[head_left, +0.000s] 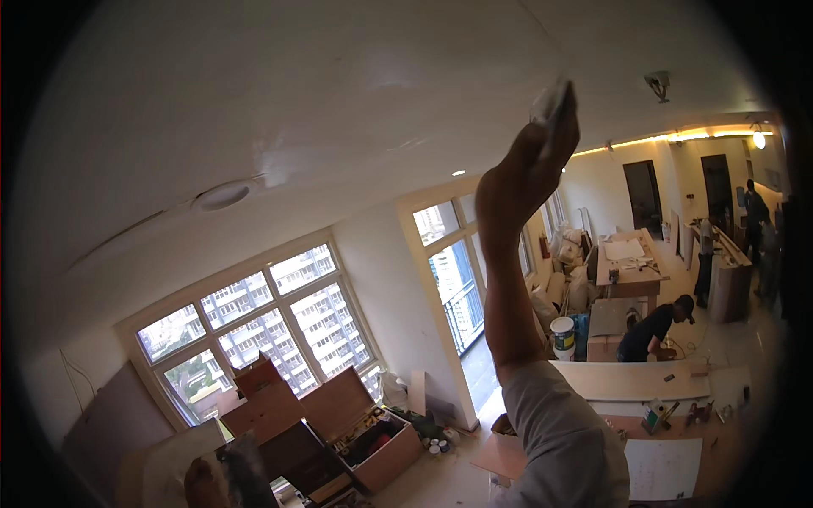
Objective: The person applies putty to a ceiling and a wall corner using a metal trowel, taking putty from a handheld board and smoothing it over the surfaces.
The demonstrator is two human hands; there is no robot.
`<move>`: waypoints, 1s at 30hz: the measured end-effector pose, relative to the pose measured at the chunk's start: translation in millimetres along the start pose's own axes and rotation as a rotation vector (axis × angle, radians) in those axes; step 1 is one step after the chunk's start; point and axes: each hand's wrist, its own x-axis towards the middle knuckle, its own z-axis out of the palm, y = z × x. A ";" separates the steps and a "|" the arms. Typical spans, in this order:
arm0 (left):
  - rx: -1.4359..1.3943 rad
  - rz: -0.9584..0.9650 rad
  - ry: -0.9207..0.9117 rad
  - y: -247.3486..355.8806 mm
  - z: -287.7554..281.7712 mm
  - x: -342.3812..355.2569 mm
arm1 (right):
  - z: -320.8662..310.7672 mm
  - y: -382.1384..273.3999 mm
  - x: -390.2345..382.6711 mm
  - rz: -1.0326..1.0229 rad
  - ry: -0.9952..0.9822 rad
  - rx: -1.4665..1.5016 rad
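Observation:
My right hand (517, 182) is raised on a stretched arm up to the white ceiling (339, 85). Its fingers are closed around a thin, pale thing (546, 102), whose kind is blurred; its upper edge is against or close to the ceiling surface. Low at the left, dim and partly cut off by the lower edge, my left hand (201, 483) is closed on a flat, grey, smeared tool (246, 470). Beside the right hand's reach, the ceiling has a thin crack line and, farther right, a hole with hanging wires (658, 85).
A round ceiling fitting (225, 196) sits at the left. Below are open wooden boxes (385, 449) by the window (254, 326). A co-worker (656, 330) bends at a long board (627, 381); another person (754, 220) stands far right. A workbench (627, 267) and a white bucket (562, 334) stand behind.

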 end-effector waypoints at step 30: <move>-0.223 0.000 0.028 8.9 35.8 -8.2 | 19.8 -13.2 40.9 0.611 0.140 0.353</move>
